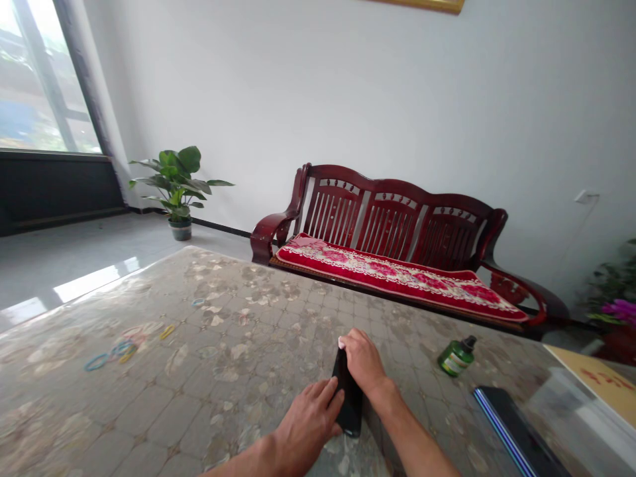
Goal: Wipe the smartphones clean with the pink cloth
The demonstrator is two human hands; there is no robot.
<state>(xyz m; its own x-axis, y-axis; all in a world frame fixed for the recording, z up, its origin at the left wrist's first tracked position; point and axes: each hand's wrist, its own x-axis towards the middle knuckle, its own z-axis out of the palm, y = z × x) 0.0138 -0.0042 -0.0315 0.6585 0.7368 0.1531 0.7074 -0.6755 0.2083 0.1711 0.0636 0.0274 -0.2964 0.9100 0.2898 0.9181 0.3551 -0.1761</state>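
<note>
A flat, glossy black phone [352, 407] lies on the patterned tablecloth in front of me, pointing away from me. My left hand [314, 409] grips its near left side, with fingers reaching over its surface. At the far end, my right hand [364, 363] is closed over the phone's top. A small white wad [341, 342], perhaps tissue, pokes out at its fingertips; most of it is hidden. To the right of my hands stands a small green bottle [454, 360] with a black cap.
Colourful elastic bands [116, 351] lie on the left of the table [199, 424]. At right are a dark, flat object with blue edges [517, 427] and a tan box [596, 377]. Beyond the table stand a red wooden bench [368, 218] and a potted plant [181, 192].
</note>
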